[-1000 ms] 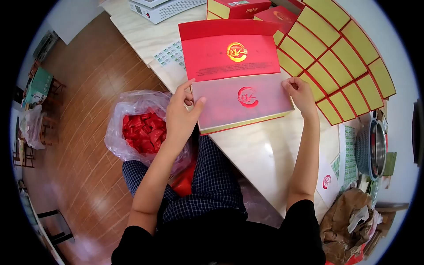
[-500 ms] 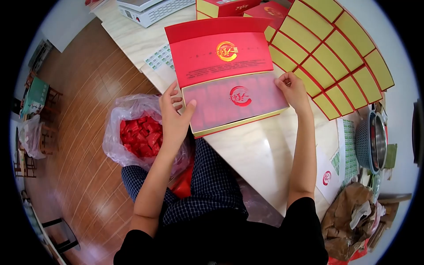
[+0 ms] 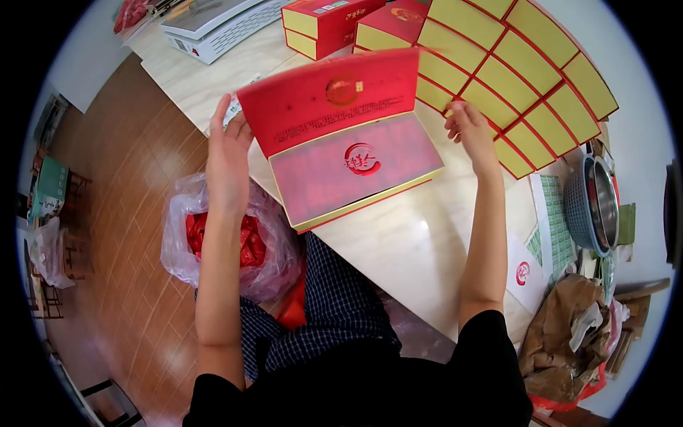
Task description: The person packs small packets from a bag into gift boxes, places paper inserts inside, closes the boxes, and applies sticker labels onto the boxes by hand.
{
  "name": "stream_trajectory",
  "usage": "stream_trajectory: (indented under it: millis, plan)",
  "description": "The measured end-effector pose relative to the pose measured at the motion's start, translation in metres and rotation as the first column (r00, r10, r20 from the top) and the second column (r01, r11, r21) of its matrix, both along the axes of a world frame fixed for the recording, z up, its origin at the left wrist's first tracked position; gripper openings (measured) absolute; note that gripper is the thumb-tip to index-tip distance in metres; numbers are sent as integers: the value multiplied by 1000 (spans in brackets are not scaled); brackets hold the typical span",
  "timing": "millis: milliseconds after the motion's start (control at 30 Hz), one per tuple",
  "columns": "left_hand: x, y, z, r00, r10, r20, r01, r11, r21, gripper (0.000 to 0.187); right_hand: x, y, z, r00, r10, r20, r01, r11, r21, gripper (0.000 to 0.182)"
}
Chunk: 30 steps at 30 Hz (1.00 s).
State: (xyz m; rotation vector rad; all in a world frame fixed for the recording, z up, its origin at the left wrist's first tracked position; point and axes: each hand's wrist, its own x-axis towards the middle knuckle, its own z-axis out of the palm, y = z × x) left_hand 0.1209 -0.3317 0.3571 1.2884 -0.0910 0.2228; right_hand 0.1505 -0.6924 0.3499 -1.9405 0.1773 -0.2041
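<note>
A red gift box [image 3: 313, 206] with a pale yellow rim lies at the table's edge in front of me. Its hinged lid [image 3: 299, 114] stands raised and leans forward, with a gold emblem and small print inside. A translucent sheet [image 3: 320, 174] with a red logo covers the red contents. My left hand [image 3: 229, 160] is beside the lid's left edge, fingers extended and fingertips right at that edge. To the right of the box, my right hand [image 3: 472, 134] hovers apart from it, fingers loosely bent with nothing in them.
Stacked yellow-sided red boxes [image 3: 509, 78] stand at the back right, near more red boxes [image 3: 331, 28] and a white device [image 3: 220, 32]. A plastic bag [image 3: 181, 245] of red packets sits left of my legs. Basins [image 3: 590, 206] and brown paper [image 3: 569, 341] lie right.
The lid has tilted up and forward over the box. My left hand has moved from the box's side up to the lid's edge; my right hand has let go of the right corner.
</note>
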Motion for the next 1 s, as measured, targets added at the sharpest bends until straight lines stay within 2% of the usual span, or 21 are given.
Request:
stream_trajectory:
  millis: [33, 67, 100, 133, 200, 233, 267, 300, 333, 367, 433, 567, 733, 800, 833, 900, 933, 1000]
  plan:
    - [-6, 1, 8, 998, -16, 55, 16, 1000, -11, 67, -2, -3, 5, 1000, -4, -3, 4, 1000, 2, 33]
    - [-17, 0, 21, 993, -117, 3, 118, 993, -16, 67, -4, -7, 10, 998, -23, 63, 18, 996, 88, 35]
    - [-22, 2, 17, 993, -118, -1, 118, 993, -15, 67, -6, -12, 13, 991, -47, 128, 24, 984, 174, 38]
    - [-24, 5, 13, 964, -264, -32, 265, 945, 194, 66, -6, -19, 16, 995, -20, 97, -4, 970, 244, 41]
    - [-36, -3, 2, 925, -340, -168, 378, 787, 487, 64, -6, -24, 19, 993, -53, 109, 24, 968, 251, 39]
    - [-45, -21, -2, 932, -276, -233, 361, 728, 582, 64, -7, -24, 20, 988, -85, 126, 50, 964, 260, 37]
    - [-50, -30, -12, 960, -261, -96, 233, 564, 792, 64, -7, -25, 19, 990, -62, 128, 27, 966, 257, 39]
    - [-54, -40, -21, 959, -281, 45, 63, 364, 929, 65, -6, -23, 18, 990, -62, 128, 27, 966, 258, 39]
    - [-63, -52, -23, 959, -256, 123, -103, 91, 991, 71, -7, -19, 18, 992, -17, 127, -13, 972, 233, 40]
    - [-65, -58, -26, 959, -257, 121, -101, 91, 991, 71, -7, -14, 18, 992, 29, 123, -54, 977, 208, 42]
    - [-67, -63, -29, 962, -212, 173, -190, -60, 980, 80, -7, -2, 17, 994, 48, 94, -62, 985, 160, 43]
    - [-67, -63, -26, 965, -228, 130, -155, -95, 983, 85, -6, 19, 16, 996, 89, 29, -90, 995, 34, 47]
    - [-67, -63, -25, 964, -218, 155, -171, -60, 983, 90, -3, 29, 1, 989, 138, 50, -137, 990, -29, 49]
    - [-67, -63, -23, 970, -224, 92, -124, -136, 983, 95, 0, 39, -17, 981, 140, 138, -113, 976, -185, 45]
    - [-68, -63, -23, 971, -219, 96, -127, -131, 983, 95, -5, 52, -15, 977, 133, 165, -74, 944, -321, 36]
    - [-68, -60, -23, 966, -236, 109, -134, -94, 986, 91, -8, 74, -36, 896, 247, 369, 103, 692, -714, 32]
    - [-66, -56, -22, 970, -212, 123, -144, -90, 985, 91, -15, 84, -29, 906, 236, 352, 105, 679, -727, 31]
    - [-62, -41, -21, 925, -338, 171, -80, 265, 961, 71, -15, 86, -29, 903, 251, 349, 91, 681, -726, 31]
